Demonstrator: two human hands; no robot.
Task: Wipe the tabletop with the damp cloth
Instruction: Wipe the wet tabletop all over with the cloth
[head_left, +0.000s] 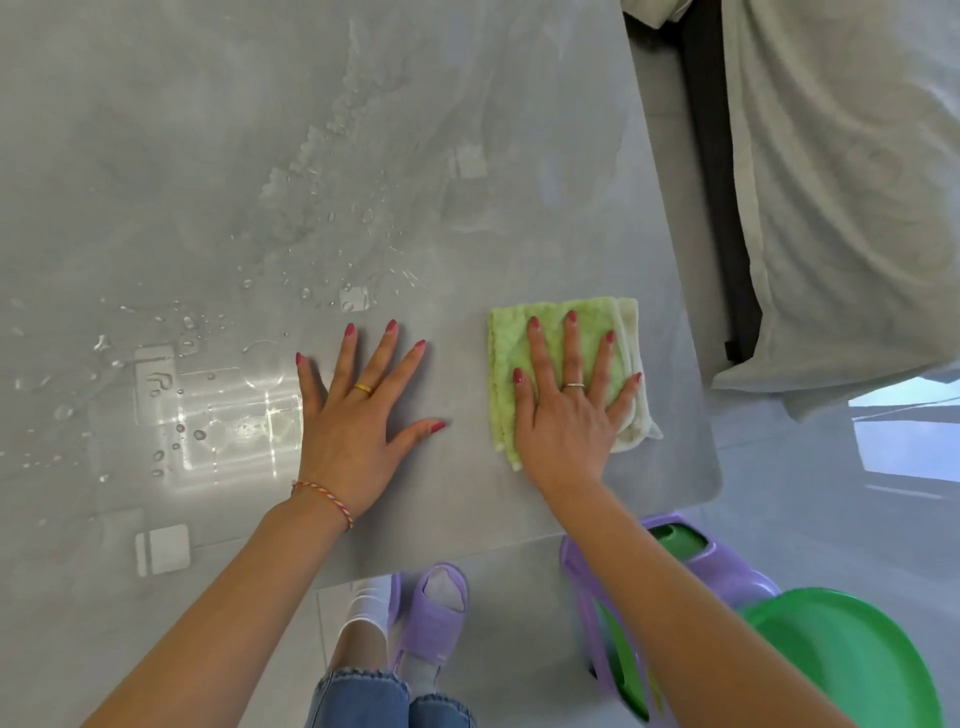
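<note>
**Cloth under right palm, near table corner**

Right hand (569, 410): flat on the cloth (506, 374), fingers straight and spread, palm pressing down, a ring on one finger. Nothing pinched or curled around. Cloth: light green, folded into a rough square with a paler layer showing along its right edge, lying on the table (208, 156) near the front right corner, just beside the right edge.

Left hand (358, 415): flat on bare tabletop to the left of the cloth, apart from it, fingers splayed wide, thumb pointing toward the cloth. Gold ring on one finger, braided bracelet (324, 501) at the wrist.

Water drops (322, 218) and wet streaks scattered across the grey glossy surface, beyond and left of the left hand, with bright reflections there.

Below the table edge: purple slippers (434, 616), jeans (363, 699), a purple stool (602, 613) and a green basin (852, 660) on the floor. Grey fabric (841, 182) at upper right.
</note>
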